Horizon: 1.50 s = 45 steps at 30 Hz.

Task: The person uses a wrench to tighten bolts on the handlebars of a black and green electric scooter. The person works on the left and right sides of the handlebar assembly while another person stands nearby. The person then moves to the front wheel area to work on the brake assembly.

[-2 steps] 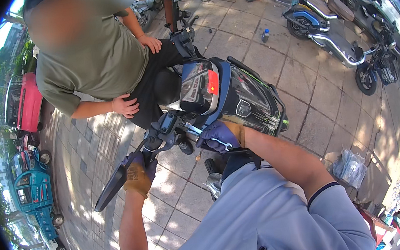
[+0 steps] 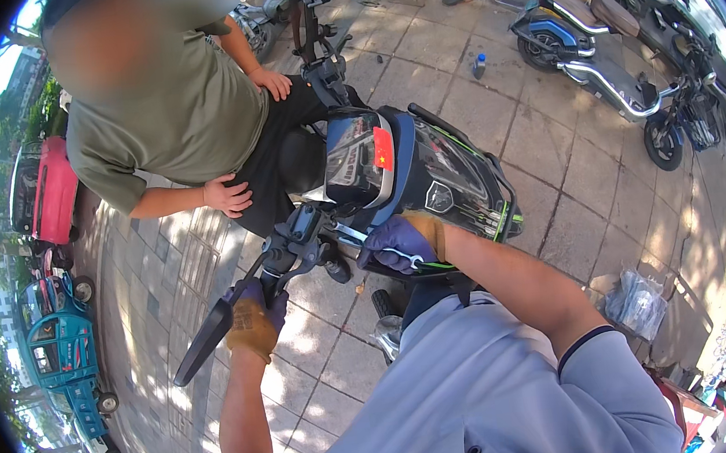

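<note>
My left hand [image 2: 256, 319], in a purple and tan glove, is closed around the scooter's handlebar end, beside a black mirror [image 2: 195, 350]. My right hand [image 2: 402, 245], gloved alike, is closed on a silver wrench [image 2: 350, 234], whose shaft reaches toward the handlebar clamp area by a small display [image 2: 301, 226]. The wrench's far tip is too small to make out. Beyond my hands lies the scooter's dark, glossy front body [image 2: 456, 190] with green trim and a red sticker [image 2: 383, 147].
A person [image 2: 167, 132] in an olive shirt is at the scooter's far left, hands on thighs. Parked scooters [image 2: 594, 69] line the right, with a small bottle [image 2: 479, 68] and a plastic-wrapped bundle [image 2: 635, 304] on the paving. Vehicles [image 2: 61, 347] stand at left; other people's legs show behind.
</note>
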Each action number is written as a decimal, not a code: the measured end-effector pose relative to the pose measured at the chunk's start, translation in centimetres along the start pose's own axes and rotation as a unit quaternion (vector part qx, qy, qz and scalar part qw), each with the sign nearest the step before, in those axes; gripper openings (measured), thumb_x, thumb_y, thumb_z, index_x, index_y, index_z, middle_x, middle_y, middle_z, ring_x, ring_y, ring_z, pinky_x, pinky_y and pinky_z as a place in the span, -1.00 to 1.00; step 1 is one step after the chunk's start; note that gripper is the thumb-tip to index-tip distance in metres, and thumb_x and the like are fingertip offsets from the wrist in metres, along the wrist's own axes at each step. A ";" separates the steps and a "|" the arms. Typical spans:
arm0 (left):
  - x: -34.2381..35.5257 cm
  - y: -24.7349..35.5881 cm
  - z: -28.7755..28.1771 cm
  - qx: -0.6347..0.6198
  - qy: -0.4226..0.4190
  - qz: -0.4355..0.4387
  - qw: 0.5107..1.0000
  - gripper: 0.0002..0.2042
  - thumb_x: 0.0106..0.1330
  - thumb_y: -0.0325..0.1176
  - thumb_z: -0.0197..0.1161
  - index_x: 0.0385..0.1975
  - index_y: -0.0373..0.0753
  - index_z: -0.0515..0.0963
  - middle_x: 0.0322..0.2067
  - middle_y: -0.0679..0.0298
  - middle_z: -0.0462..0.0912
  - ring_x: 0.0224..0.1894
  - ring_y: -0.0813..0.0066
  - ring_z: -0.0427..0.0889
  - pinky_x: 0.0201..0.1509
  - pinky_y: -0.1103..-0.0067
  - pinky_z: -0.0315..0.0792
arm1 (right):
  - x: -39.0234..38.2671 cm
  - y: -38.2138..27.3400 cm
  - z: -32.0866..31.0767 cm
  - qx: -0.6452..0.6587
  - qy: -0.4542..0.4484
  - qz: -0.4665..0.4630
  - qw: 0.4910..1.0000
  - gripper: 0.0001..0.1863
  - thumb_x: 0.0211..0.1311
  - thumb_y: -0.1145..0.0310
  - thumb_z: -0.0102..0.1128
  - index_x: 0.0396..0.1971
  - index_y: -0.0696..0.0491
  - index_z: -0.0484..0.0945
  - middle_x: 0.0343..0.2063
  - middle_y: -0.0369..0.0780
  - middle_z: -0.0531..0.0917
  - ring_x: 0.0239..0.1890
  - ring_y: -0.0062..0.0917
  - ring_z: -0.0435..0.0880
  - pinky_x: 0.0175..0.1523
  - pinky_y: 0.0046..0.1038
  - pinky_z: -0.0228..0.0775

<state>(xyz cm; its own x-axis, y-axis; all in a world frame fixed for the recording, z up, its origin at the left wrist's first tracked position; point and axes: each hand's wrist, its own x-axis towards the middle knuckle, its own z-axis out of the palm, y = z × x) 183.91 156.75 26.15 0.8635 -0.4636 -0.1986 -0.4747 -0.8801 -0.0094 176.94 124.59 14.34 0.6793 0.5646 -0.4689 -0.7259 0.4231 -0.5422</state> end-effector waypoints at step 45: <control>-0.6 4.5 -1.5 0.088 0.036 -0.019 0.995 -0.55 0.25 0.11 0.35 -0.21 -0.21 0.62 -0.28 0.01 0.70 -0.15 -0.03 0.68 -0.08 0.14 0.52 | 4.0 5.4 8.5 0.113 0.246 -0.201 0.942 -0.64 0.57 0.26 -0.01 -0.24 0.22 0.67 -0.65 -0.26 0.49 -0.73 -0.57 0.40 -0.66 -0.46 0.21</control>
<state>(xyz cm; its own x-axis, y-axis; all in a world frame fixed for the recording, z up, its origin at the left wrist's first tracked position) 181.50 152.87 27.74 0.8882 -0.4426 -0.1235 -0.4589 -0.8682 -0.1888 174.82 135.11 15.46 0.8318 -0.0459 -0.5532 -0.3659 0.7042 -0.6085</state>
